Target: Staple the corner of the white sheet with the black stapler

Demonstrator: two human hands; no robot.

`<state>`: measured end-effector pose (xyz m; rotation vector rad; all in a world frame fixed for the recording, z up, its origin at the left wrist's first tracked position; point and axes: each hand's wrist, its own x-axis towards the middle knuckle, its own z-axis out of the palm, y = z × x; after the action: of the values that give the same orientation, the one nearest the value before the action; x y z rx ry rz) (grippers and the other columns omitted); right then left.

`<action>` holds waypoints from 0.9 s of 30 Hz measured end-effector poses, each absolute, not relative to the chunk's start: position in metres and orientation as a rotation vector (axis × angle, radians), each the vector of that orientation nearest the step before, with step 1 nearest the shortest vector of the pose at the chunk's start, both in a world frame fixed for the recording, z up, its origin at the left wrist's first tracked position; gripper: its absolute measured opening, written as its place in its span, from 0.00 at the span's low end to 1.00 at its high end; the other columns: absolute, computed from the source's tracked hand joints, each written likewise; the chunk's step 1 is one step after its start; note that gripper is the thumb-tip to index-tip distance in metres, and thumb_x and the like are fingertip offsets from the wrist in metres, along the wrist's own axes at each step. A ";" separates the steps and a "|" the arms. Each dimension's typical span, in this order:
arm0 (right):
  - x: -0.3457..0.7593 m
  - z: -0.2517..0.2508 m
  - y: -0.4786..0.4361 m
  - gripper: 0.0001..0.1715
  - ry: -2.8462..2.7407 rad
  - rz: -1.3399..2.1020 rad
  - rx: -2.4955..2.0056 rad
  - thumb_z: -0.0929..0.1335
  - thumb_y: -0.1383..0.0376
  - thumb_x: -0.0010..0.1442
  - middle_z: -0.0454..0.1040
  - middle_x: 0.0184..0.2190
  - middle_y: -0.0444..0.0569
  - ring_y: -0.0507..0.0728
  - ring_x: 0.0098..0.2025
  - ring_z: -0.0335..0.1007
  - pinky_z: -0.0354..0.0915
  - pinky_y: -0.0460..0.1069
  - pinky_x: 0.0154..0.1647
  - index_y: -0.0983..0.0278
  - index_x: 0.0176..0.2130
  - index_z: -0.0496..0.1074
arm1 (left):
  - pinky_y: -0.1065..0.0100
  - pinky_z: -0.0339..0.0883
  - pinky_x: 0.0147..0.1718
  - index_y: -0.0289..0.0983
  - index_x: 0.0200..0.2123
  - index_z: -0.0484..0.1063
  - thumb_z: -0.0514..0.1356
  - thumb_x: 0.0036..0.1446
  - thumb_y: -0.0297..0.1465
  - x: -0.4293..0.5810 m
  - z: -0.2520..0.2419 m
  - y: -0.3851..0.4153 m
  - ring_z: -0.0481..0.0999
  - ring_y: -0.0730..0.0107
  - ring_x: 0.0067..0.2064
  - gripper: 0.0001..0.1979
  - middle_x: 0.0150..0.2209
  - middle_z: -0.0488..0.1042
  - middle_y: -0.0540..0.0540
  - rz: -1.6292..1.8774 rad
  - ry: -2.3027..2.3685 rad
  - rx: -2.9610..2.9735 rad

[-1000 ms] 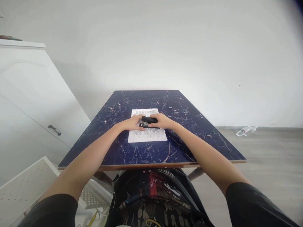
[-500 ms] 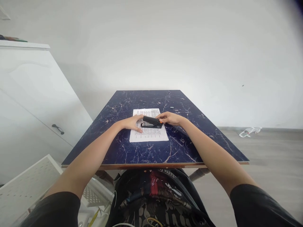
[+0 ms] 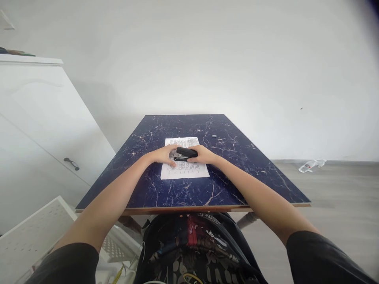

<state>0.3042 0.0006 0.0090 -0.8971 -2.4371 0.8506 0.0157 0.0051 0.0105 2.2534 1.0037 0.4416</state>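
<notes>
1. At the middle of the table [image 3: 183, 193], a little toward its far edge: printed sheet of paper [image 3: 186, 170], lying flat, short edges parallel to the near edge.
2. Across the sheet's middle: black stapler [image 3: 186, 153], dark top over a metal base.
3. Left hand [image 3: 162, 154]: loosely open, palm down on the sheet's left part, fingertips touching the stapler's left end, gripping nothing.
4. Right hand [image 3: 204, 156]: curled over the stapler's right end, fingers closed round it.
5. Toward the far right corner, well apart from the sheet: small grey piece [image 3: 214, 136], too small to identify.
6. Below the near edge: dark backpack [image 3: 192, 244].
7. Beyond the left edge: white cabinet [image 3: 35, 118] with a dark handle; nearer, a white perforated panel [image 3: 35, 232].
8. On the floor past the right edge: clear plastic bottle [image 3: 310, 165], lying on its side.
</notes>
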 end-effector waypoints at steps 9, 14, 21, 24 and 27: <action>0.305 0.004 -0.007 0.25 -2.324 -0.019 -0.837 0.67 0.77 0.64 0.81 0.55 0.56 0.64 0.55 0.78 0.69 0.56 0.54 0.64 0.58 0.77 | 0.50 0.65 0.68 0.32 0.55 0.75 0.60 0.68 0.53 0.021 0.005 0.014 0.71 0.44 0.68 0.30 0.66 0.70 0.26 1.077 0.951 1.059; 0.298 0.011 -0.014 0.24 -2.491 -0.687 -0.536 0.63 0.78 0.71 0.75 0.64 0.57 0.65 0.62 0.71 0.67 0.60 0.57 0.63 0.61 0.74 | 0.56 0.64 0.70 0.30 0.49 0.81 0.66 0.65 0.27 0.028 -0.002 0.012 0.77 0.54 0.63 0.10 0.57 0.79 0.34 0.969 0.780 1.103; 0.301 0.017 -0.018 0.24 -2.480 -0.901 -0.553 0.66 0.75 0.71 0.74 0.66 0.54 0.65 0.58 0.70 0.67 0.59 0.55 0.61 0.62 0.73 | 0.59 0.67 0.69 0.32 0.41 0.84 0.66 0.64 0.23 0.021 -0.007 0.018 0.80 0.59 0.59 0.05 0.51 0.83 0.38 0.918 0.873 1.093; 0.306 0.018 -0.016 0.27 -2.465 -0.804 -0.607 0.67 0.75 0.70 0.71 0.68 0.53 0.67 0.60 0.68 0.66 0.62 0.58 0.59 0.64 0.73 | 0.59 0.71 0.65 0.34 0.40 0.84 0.67 0.64 0.24 0.021 -0.007 0.019 0.81 0.59 0.58 0.04 0.50 0.84 0.39 0.932 0.877 1.111; 0.307 0.016 -0.014 0.30 -2.390 -0.576 -0.720 0.66 0.77 0.67 0.72 0.67 0.51 0.67 0.60 0.68 0.66 0.63 0.58 0.57 0.62 0.75 | 0.59 0.76 0.60 0.34 0.37 0.83 0.68 0.63 0.23 0.024 -0.006 0.019 0.83 0.58 0.54 0.03 0.48 0.84 0.38 0.970 0.968 1.119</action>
<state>0.3068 -0.0136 0.0165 -0.7195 -2.3904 -0.5755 0.0238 0.0185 -0.0057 1.1192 0.9682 0.9701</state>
